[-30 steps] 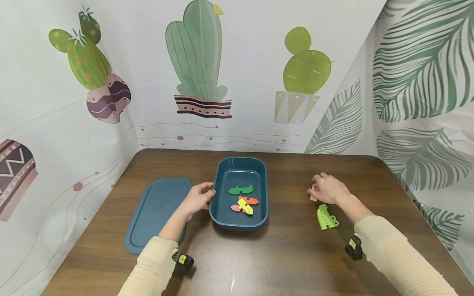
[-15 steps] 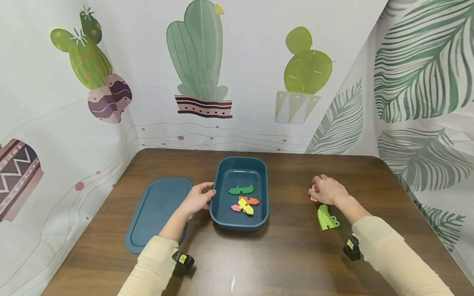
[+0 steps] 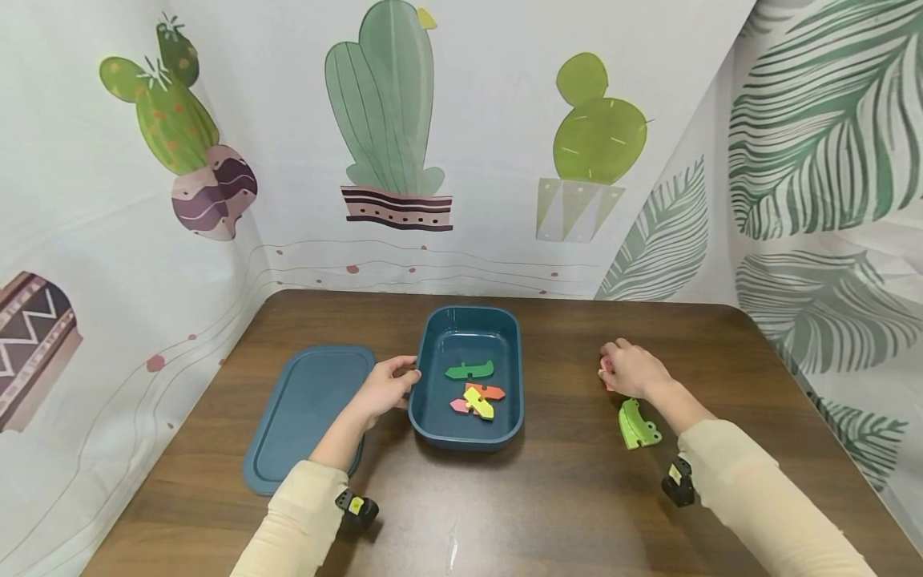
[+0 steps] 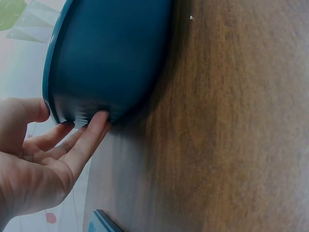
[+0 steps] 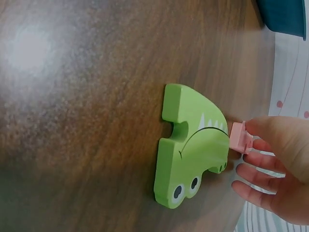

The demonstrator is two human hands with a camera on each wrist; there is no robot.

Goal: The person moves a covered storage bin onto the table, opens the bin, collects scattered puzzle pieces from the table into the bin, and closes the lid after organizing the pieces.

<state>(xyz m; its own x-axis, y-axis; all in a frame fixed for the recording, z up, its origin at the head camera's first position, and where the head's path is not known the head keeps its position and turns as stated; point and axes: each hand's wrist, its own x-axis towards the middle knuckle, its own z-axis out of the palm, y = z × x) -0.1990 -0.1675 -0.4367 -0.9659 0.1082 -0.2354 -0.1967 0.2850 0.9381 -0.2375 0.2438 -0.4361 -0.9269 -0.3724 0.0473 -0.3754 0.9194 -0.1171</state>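
On the left side of the blue box (image 3: pixel 469 437), my left hand (image 3: pixel 384 390) touches its outer wall with nearly straight fingers (image 4: pixel 87 140), the thumb at the rim. My right hand (image 3: pixel 634 370) pinches a small pink toy piece (image 5: pixel 240 137) between thumb and forefinger, low over the table; the hand covers part of it. Right beside it lies a light green crocodile-head toy piece (image 5: pixel 205 140) with two eyes, white teeth and a notch. Inside the box are a dark green piece (image 3: pixel 469 370), an orange piece (image 3: pixel 493 392), a yellow piece (image 3: pixel 478 403) and a pink piece (image 3: pixel 458 406), partly overlapping.
A flat blue lid (image 3: pixel 303 417) lies on the brown wooden table (image 3: pixel 548 513), left of the box and partly behind the left forearm. A cloth with printed cacti (image 3: pixel 490 144) hangs along the table's back edge.
My right hand has shifted slightly left with the pink piece, the forearm following. The left hand, the box and the crocodile head stay where they were.
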